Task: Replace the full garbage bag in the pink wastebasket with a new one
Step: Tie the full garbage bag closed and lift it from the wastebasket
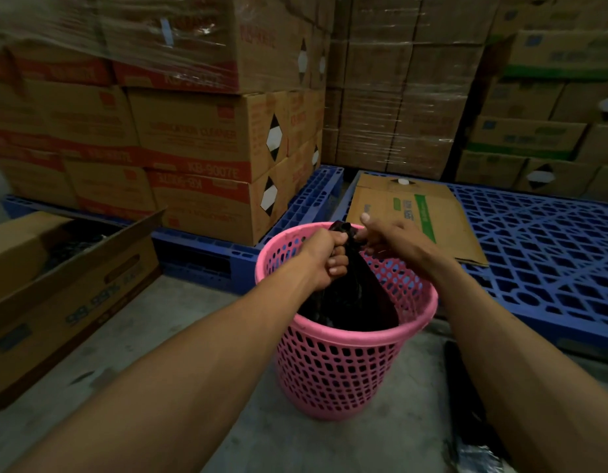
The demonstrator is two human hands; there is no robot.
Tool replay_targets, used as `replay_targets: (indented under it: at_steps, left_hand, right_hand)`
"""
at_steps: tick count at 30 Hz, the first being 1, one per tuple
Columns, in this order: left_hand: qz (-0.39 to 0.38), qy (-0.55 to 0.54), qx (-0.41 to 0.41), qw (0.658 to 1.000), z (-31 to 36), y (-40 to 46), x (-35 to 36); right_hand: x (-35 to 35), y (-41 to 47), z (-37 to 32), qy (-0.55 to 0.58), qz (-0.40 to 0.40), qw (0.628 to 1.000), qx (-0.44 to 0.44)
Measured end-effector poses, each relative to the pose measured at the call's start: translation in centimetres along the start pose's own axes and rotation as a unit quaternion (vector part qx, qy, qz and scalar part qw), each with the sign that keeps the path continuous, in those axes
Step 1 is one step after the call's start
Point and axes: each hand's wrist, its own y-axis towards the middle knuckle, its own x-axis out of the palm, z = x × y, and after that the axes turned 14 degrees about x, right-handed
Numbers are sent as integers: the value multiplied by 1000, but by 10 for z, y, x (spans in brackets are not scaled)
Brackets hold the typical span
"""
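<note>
While our left hand (324, 259) fists the gathered neck of the black garbage bag (350, 302), our right hand (391, 238) pinches the neck's top. Bag sits inside the pink wastebasket (340, 363), directly below both hands, neck running upright; we judge the lift goes straight up.

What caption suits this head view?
Both hands gather the black garbage bag's neck above the pink wastebasket.

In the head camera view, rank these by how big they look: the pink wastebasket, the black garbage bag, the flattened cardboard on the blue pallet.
1. Pink wastebasket, nearest the camera.
2. Flattened cardboard, though it lies farther away, so its true size is unsure.
3. Black garbage bag, mostly hidden inside the basket; only its gathered top shows.
</note>
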Motion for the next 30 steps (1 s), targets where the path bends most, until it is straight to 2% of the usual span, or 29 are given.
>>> replay_targets:
  at_steps: [3,6,9,14,16,20,23,24,26,28,30]
  left_hand:
    - [4,47,15,999,1,2,-1]
    - [-7,83,23,996,4,-1,-2]
    - [-11,111,21,994,8,-7,-3]
    - [-6,227,50,973,16,-12,-9]
    - [-3,257,71,964,19,-15,-9]
    - [-12,331,93,939,22,-15,-14]
    - [-30,386,115,915,26,-18,-19]
    - [-38,395,122,910,28,-19,-19]
    - [-48,418,136,897,35,-20,-20]
    - [-57,452,142,879,40,-17,-26]
    - [-54,512,137,846,44,-16,-36]
  right_hand:
    - [-7,-2,3,32,-72,997,-7]
    - [-6,2,4,61,-94,994,0]
    - [-3,2,3,42,-112,993,12]
    - [-1,1,-3,-49,-77,996,-25]
    - [3,-2,-7,-46,-68,996,-14]
    - [6,-2,-15,98,-95,989,63]
    - [5,2,-22,248,-100,954,138]
    - [6,3,-23,267,-100,946,152]
    - [5,2,-22,225,-102,958,146]
    - [-1,1,-14,99,-82,986,105]
    - [-9,-2,-5,-36,-52,996,67]
